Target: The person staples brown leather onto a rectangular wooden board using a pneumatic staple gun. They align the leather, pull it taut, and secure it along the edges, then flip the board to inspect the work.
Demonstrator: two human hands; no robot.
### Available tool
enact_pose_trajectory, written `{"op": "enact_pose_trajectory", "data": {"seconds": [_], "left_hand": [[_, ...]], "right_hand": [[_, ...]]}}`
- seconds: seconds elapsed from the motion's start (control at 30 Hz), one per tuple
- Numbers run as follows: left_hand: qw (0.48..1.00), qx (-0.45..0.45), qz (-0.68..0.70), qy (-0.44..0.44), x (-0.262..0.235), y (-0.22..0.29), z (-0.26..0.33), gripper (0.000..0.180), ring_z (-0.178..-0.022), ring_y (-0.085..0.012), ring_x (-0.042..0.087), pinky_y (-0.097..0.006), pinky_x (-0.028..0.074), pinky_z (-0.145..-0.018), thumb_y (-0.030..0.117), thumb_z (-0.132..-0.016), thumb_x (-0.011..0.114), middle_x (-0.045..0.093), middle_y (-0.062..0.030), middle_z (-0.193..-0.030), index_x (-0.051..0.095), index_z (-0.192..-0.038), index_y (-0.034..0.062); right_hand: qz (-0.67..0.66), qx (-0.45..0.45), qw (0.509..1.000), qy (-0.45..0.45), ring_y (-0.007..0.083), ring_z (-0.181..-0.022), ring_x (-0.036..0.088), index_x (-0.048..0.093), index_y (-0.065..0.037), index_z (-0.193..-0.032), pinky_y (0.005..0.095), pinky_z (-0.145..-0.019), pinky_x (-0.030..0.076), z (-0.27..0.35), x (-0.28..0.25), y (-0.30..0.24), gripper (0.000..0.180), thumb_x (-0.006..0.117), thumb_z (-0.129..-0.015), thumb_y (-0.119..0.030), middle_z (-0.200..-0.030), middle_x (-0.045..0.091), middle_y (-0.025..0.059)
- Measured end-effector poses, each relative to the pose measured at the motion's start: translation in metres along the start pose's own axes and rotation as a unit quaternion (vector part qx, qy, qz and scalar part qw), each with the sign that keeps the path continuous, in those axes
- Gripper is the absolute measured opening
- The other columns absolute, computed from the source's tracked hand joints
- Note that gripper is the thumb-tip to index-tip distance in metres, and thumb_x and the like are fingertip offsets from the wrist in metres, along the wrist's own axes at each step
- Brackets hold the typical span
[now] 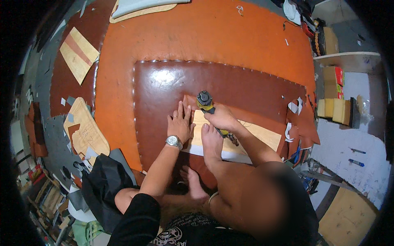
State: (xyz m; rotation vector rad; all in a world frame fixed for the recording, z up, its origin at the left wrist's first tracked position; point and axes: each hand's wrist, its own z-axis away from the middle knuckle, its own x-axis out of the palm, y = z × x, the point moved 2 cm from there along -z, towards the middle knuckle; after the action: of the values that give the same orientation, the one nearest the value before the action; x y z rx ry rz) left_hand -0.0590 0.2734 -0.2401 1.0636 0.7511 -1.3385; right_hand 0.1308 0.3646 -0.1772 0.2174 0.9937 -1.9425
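Observation:
My right hand [223, 118] is wrapped round the grip of a yellow and black air stapler [204, 99], its head near the far left corner of a light wooden board [260, 136]. Brown leather [189, 101] shows along the board's far edge, and a white strip [195, 150] along its near edge. Beside the board's left end, my left hand [179, 124] lies flat with fingers stretched out, touching the brown leather. A silver watch [174, 141] is on that wrist. My bare foot [211, 145] presses on the board. The stapler's tip is hard to make out.
Under the work lies a stitched brown and orange sheet [197, 45]. Cut wooden panels [80, 55] and leather scraps lie at the left. Small boxes [333, 82] stand at the right, by a white surface with two pens [356, 162]. Black fabric [104, 186] is bunched at lower left.

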Motion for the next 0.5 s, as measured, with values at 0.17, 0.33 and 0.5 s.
{"op": "enact_pose_trajectory", "data": {"seconds": [0.17, 0.33, 0.5], "left_hand": [[1.0, -0.005, 0.012, 0.001, 0.0, 0.0, 0.0, 0.088, -0.14, -0.0384, 0.05, -0.059, 0.041, -0.114, 0.049, -0.096, 0.073, 0.024, -0.0208, -0.177, 0.037, -0.169, 0.0161], [1.0, 0.003, 0.01, 0.017, 0.002, 0.0, 0.002, 0.085, -0.139, -0.0397, 0.05, -0.059, 0.041, -0.114, 0.048, -0.096, 0.073, 0.025, -0.0227, -0.176, 0.041, -0.167, 0.0152], [0.996, -0.023, 0.077, 0.026, 0.003, 0.0, 0.001, 0.082, -0.139, -0.0435, 0.051, -0.061, 0.044, -0.112, 0.045, -0.095, 0.073, 0.036, -0.0241, -0.17, 0.043, -0.165, 0.0134]], "right_hand": [[-0.014, 0.001, 1.0, -0.017, 0.0484, -0.105, 0.074, 0.077, 0.003, -0.107, 0.0542, -0.094, 0.056, -0.006, -0.005, -0.015, 0.052, 0.068, -0.09, -0.046, -0.103, 0.076, 0.0318], [0.077, -0.006, 0.995, -0.057, 0.0492, -0.107, 0.074, 0.078, 0.003, -0.106, 0.0551, -0.095, 0.056, -0.023, 0.011, -0.039, 0.065, 0.066, -0.094, -0.06, -0.104, 0.075, 0.0339], [-0.022, -0.042, 0.999, -0.021, 0.043, -0.107, 0.075, 0.077, -0.002, -0.118, 0.0505, -0.094, 0.057, -0.02, 0.01, -0.02, 0.059, 0.07, -0.094, -0.056, -0.11, 0.078, 0.025]]}}
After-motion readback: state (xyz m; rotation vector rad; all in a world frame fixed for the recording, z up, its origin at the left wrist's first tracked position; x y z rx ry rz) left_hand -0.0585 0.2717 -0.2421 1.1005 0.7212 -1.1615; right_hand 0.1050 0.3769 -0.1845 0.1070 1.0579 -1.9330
